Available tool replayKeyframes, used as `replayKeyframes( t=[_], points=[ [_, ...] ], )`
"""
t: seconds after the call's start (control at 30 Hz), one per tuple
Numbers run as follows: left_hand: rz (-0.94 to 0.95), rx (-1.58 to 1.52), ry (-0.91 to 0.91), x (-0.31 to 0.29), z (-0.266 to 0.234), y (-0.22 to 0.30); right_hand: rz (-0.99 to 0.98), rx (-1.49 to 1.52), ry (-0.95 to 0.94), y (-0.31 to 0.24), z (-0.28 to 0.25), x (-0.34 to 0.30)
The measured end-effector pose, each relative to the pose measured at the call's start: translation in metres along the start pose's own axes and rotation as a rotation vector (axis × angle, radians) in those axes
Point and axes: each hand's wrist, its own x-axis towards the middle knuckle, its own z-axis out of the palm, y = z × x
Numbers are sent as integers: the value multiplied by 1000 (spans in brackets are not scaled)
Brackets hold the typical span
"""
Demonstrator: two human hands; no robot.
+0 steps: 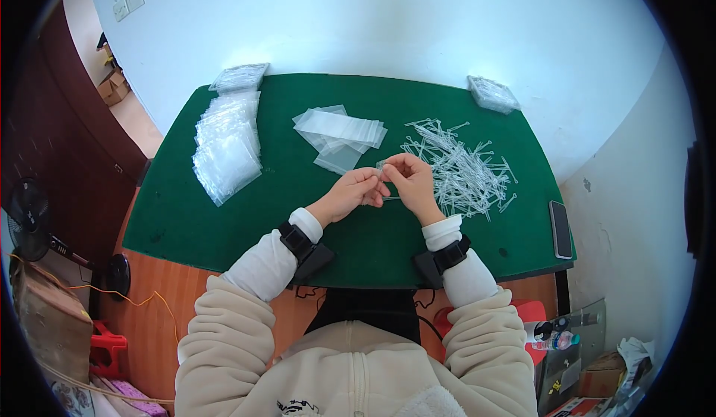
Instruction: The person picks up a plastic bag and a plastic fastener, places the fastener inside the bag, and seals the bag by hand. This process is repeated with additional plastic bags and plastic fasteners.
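Note:
My left hand [350,196] and my right hand [414,183] meet over the middle of the table, fingers closed. Between their fingertips is a small clear plastic piece [381,165], mostly hidden; it looks like the thin sticks nearby. Just right of my right hand spreads a loose pile of clear plastic sticks [464,172], some with small ringed ends. Beyond my hands lie several flat clear plastic bags [339,124], overlapping one another.
On the green table [291,215], filled clear bags [227,145] overlap along the left. More packed bags [240,78] lie at the far left corner, another bundle [493,95] at the far right. A phone [560,230] rests by the right edge. A fan [31,219] stands left.

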Motion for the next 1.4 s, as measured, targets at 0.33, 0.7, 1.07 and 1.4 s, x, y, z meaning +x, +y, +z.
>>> replayKeyframes(
  t=[0.33,0.7,1.07,1.4],
  points=[
    [225,-94,350,12,-26,1,8,-883,-241,-6,-56,17],
    [193,-118,361,6,-33,-6,166,-938,-532,-14,-45,12],
    [75,213,331,1,-24,1,144,-406,-632,-21,-28,8],
    [-126,77,11,-1,-9,5,19,-179,-309,-4,-19,10]
  ],
)
